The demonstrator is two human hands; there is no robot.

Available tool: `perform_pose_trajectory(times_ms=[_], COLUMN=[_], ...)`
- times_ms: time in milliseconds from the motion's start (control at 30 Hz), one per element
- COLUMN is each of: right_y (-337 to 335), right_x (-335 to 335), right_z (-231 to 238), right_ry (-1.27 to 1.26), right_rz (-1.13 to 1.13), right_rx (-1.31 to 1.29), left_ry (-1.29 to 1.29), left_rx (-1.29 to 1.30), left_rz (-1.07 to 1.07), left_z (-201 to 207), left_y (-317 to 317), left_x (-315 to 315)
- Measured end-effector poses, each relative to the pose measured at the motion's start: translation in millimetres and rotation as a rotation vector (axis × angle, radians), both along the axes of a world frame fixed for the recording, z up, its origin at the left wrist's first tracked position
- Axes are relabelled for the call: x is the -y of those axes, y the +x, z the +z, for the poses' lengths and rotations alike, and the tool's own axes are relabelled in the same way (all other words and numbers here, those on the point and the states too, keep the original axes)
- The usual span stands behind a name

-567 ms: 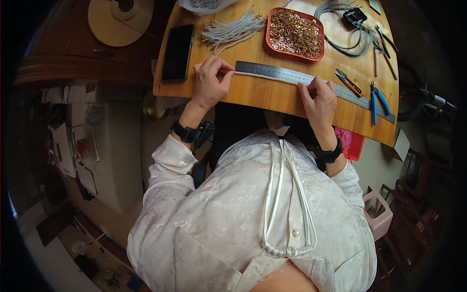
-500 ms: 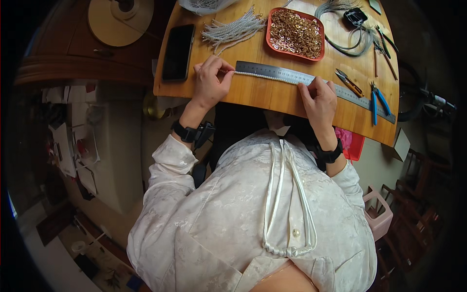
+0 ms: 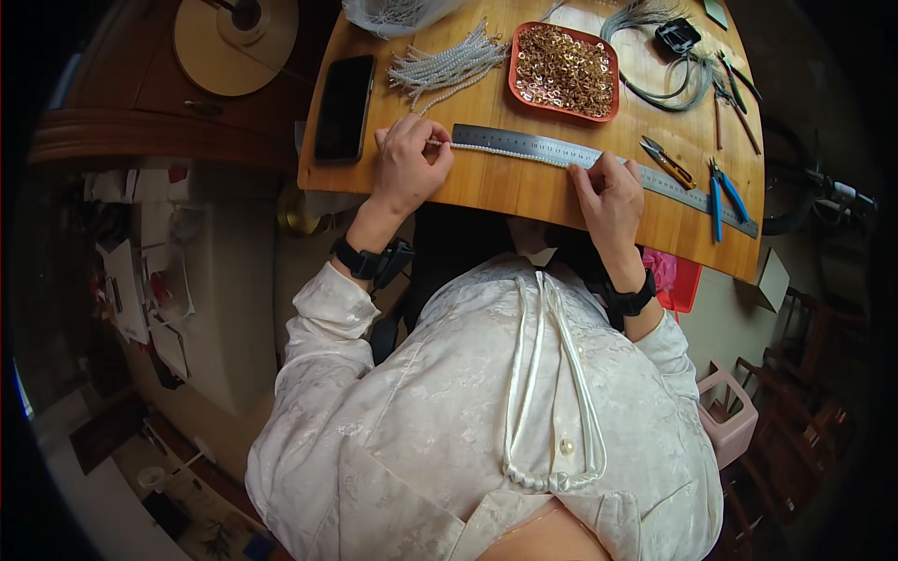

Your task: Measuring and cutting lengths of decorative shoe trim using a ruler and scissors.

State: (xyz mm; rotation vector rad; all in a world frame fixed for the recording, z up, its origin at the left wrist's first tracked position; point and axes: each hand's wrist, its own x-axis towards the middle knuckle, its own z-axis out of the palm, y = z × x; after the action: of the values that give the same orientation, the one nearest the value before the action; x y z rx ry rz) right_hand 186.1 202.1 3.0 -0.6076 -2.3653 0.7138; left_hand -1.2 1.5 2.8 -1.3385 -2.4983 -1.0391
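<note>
A strand of small white beads stretches along the near edge of a metal ruler on the wooden table. My left hand pinches the strand's left end, just beyond the ruler's left end. With thumb and fingertips together, my right hand grips the strand's other end, over the ruler's near edge. The fingers hide both bead ends. To the right of my right hand lie thread snips with a yellow-orange handle, touching or close to the ruler, and blue-handled pliers across its right part.
Left of my left hand lies a black phone. Behind are a bundle of bead strands and a red tray of gold-coloured metal pieces. Wire coils and more pliers lie at the far right. The table's near edge runs below my hands.
Both hands keep their pinch on the bead strand. The strand's left part sits slightly lower, a little farther from the ruler's edge. The whole view has shifted slightly.
</note>
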Motion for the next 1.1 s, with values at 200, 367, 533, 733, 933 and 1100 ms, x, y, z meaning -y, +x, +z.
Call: perform_pose_trajectory(times_ms=[200,367,533,733,933,1100], right_y=[5,15,33,42,44,44], right_x=[-2,-9,-33,-39,-40,-49], right_z=[6,19,20,16,20,26], right_ry=[-0.009,-0.038,-0.187,-0.501,-0.668,-0.236], right_rz=[-0.002,0.025,0.224,0.329,0.416,0.509], right_rx=[-0.021,-0.043,-0.084,-0.051,0.018,-0.006], left_ry=[0.027,-0.058,-0.209,0.013,0.197,0.223], left_rx=[-0.172,-0.266,0.105,0.987,1.139,1.002], left_rz=[-0.058,-0.092,-0.251,-0.556,-0.698,-0.674], left_z=[15,42,82,113,125,132], left_y=[-2,-3,-21,-31,-25,-12], left_x=[-6,-10,-12,-28,-54,-73])
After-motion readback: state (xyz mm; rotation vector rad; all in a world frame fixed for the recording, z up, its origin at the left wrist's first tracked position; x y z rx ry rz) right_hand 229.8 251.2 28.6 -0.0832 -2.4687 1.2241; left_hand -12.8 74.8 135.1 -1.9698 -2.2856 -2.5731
